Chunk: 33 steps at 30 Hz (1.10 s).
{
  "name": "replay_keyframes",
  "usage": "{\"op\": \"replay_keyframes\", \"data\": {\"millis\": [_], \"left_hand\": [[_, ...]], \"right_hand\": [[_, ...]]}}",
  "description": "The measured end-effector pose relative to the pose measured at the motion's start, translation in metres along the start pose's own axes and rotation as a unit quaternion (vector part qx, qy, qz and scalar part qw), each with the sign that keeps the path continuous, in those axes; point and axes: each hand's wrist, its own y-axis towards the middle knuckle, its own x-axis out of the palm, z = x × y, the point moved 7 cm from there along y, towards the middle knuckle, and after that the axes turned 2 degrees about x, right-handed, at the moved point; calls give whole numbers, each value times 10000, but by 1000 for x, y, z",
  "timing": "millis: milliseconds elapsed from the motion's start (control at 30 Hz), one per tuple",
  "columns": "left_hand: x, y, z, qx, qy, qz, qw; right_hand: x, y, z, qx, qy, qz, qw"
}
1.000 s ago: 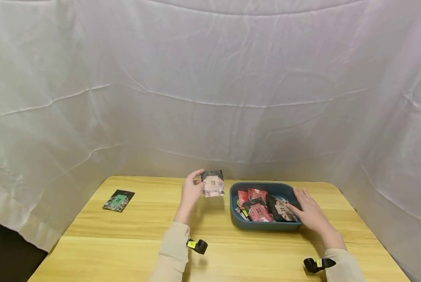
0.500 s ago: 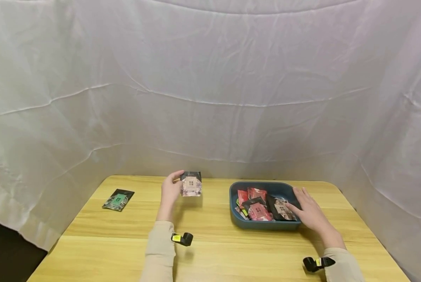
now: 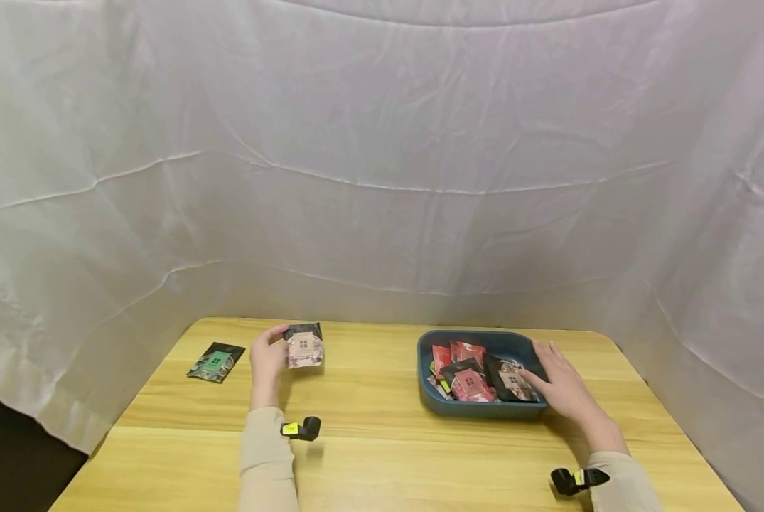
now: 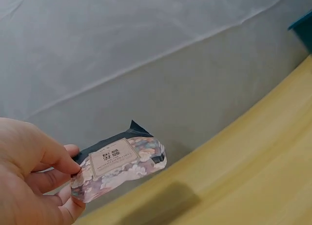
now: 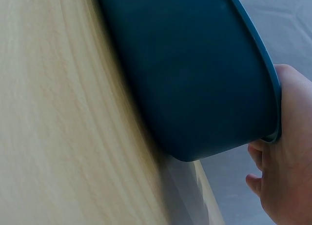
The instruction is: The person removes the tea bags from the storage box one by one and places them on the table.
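In the head view my left hand (image 3: 268,361) pinches a small black sachet with a pink floral print (image 3: 304,346) by its edge, above the table's left half. The left wrist view shows thumb and fingers on one end of the same sachet (image 4: 117,161), the rest sticking out free. My right hand (image 3: 563,384) holds the right end of a blue plastic bin (image 3: 484,409), thumb over the rim and fingers along the outside. Inside the bin lie several sachets, among them red ones (image 3: 467,351), a black-and-pink one (image 3: 470,382) and a black-and-beige one (image 3: 513,384).
A black sachet with a green label (image 3: 215,363) lies flat on the wooden table (image 3: 382,455), left of my left hand. Pale grey cloth (image 3: 382,235) hangs behind the table and along both sides. Each wrist carries a small black camera (image 3: 305,428).
The left hand has moved left with the floral sachet, away from the bin and nearer the green-labelled sachet, dropping slightly lately. The right hand and the bin have stayed in place.
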Motion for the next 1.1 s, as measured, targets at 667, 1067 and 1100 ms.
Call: {"op": "replay_keyframes", "data": {"millis": [667, 1067, 1100], "left_hand": [[-34, 12, -29, 25, 2171, -383, 9754], [-32, 9, -30, 10, 2496, -215, 9681], [-31, 9, -29, 2, 2436, -196, 9697]], "right_hand": [[2, 0, 3, -1, 16, 54, 10000], [3, 1, 4, 4, 56, 55, 10000], [3, 1, 4, 8, 55, 58, 10000]]}}
